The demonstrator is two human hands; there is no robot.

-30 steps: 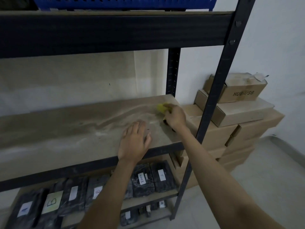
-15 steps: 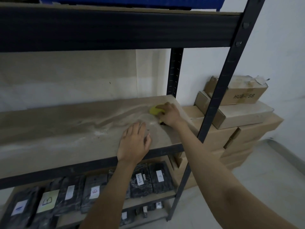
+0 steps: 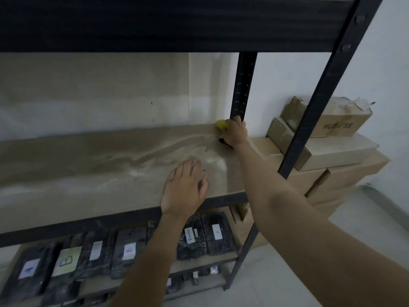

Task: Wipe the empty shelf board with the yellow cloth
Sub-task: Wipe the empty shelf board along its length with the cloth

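Yellow cloth (image 3: 221, 124) bunched under curled right-hand fingers (image 3: 238, 125) (far corner); left hand (image 3: 184, 189) flat, fingers relaxed, on shelf board (image 3: 88, 173).

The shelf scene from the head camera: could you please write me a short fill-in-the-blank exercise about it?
1. The right hand holds a cloth coloured ____.
2. The left hand rests flat on the ____ board.
3. The cloth is at the board's back ____ corner.
4. The top cardboard box reads HUB-____.

Missing words: yellow; shelf; right; USB

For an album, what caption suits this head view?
Right hand presses yellow cloth into shelf board's back corner.
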